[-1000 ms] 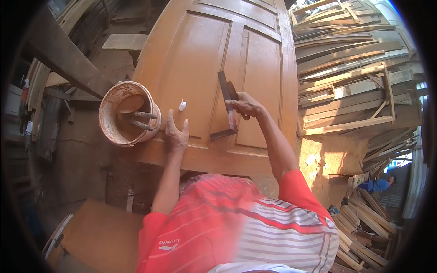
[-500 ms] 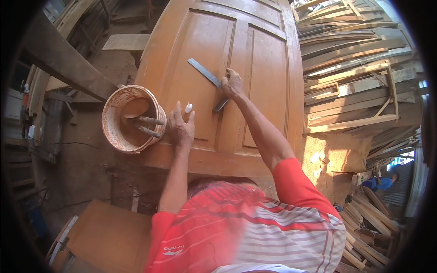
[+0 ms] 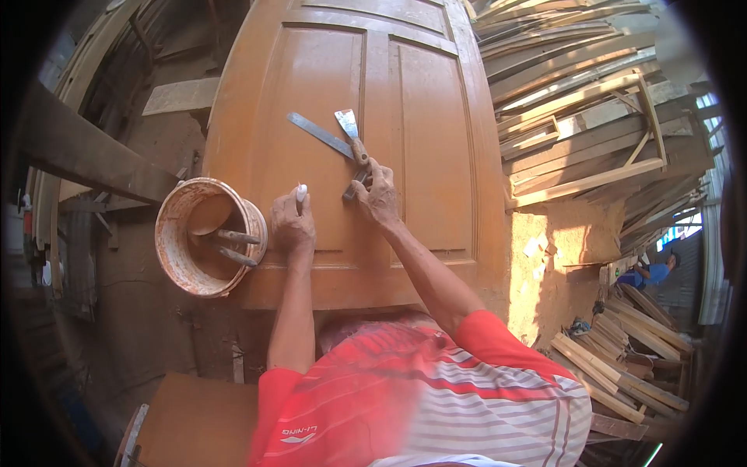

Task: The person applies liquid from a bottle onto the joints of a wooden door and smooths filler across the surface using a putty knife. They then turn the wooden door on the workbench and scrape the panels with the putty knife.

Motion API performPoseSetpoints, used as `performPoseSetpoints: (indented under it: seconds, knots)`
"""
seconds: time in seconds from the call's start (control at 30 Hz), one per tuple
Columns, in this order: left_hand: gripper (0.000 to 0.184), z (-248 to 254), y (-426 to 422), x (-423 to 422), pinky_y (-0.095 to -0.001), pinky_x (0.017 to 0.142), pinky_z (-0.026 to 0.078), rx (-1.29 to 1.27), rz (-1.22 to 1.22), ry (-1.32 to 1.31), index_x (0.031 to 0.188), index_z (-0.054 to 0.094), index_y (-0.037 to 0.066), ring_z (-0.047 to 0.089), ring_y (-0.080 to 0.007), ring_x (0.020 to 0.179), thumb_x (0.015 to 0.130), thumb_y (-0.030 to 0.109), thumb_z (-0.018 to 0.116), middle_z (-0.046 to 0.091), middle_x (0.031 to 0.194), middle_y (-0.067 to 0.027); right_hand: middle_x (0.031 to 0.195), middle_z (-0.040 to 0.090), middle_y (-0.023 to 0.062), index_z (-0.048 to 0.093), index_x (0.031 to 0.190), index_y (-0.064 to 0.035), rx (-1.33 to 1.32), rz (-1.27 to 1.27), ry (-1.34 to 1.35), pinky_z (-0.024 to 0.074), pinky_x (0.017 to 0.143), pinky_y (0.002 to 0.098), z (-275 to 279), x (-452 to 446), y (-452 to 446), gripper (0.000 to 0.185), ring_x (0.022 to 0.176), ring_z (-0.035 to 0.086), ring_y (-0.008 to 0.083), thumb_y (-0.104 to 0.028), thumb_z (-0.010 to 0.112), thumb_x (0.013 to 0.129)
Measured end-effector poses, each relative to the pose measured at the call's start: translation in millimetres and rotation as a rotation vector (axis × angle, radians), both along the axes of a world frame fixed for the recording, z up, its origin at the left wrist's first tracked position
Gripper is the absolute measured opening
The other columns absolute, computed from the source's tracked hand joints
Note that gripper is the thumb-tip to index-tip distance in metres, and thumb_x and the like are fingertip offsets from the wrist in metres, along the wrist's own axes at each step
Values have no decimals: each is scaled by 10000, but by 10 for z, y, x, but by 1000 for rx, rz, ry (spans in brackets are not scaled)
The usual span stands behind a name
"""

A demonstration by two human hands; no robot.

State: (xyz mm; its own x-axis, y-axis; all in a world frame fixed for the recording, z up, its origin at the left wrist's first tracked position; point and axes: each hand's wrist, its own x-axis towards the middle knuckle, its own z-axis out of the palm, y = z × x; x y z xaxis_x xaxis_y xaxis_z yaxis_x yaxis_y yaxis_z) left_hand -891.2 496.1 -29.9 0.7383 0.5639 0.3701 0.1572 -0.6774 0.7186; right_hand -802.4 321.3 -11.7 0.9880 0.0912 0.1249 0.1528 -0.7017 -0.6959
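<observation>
My left hand (image 3: pixel 293 226) pinches a small white object (image 3: pixel 302 192) between thumb and finger, just above the lower left of a brown panelled door (image 3: pixel 327 282). Its exact kind is too small to make out. My right hand (image 3: pixel 380 194) is closed on the wooden handle of a putty knife (image 3: pixel 347 123), its pale blade pointing away from me. Beneath that handle lies a try square (image 3: pixel 317 134), its metal blade angled to the upper left and its dark stock partly behind my fingers.
A stained bucket (image 3: pixel 162 243) with brown contents and two handles sticking out stands at the door's left edge. Stacked timber (image 3: pixel 576 47) and a wooden frame (image 3: pixel 591 187) lie to the right. A person in blue (image 3: pixel 655 273) is far right.
My left hand has taken the white object, which lay on the door beside its fingers. My right hand has turned, bringing the putty knife's blade into view. The whole view has shifted.
</observation>
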Motion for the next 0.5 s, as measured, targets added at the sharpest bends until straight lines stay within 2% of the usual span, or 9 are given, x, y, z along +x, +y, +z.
performPoseSetpoints:
  seconds: [0.07,0.1,0.3,0.5]
  knots:
    - [292,-13,-10,-17,-442,857,530,9,-11,16,1145,733,89,638,-304,976,861,129,789,667,1022,-94,1275,527,194,484,1473,-30,40,50,84,599,822,356,83,66,22,681,978,683,251,-184,784,882]
    - [289,-12,-14,-20,-445,860,530,7,3,30,1146,733,88,638,-309,981,865,129,785,667,1029,-95,1274,534,199,490,1464,-15,58,58,87,607,830,371,117,76,15,672,946,692,265,-202,780,887]
    - [361,-73,-18,-35,-457,870,530,50,2,25,1194,709,80,636,-322,991,850,132,803,661,1057,-108,1281,553,196,505,1428,-6,-6,106,20,578,865,404,81,-276,-474,637,942,681,277,-196,777,884]
    - [634,-148,9,-52,-474,819,505,117,-5,58,1360,567,18,627,-313,946,816,179,850,658,996,-105,1268,597,195,548,1379,-2,-21,-42,4,586,825,401,244,-968,-1557,546,925,711,264,-184,749,905]
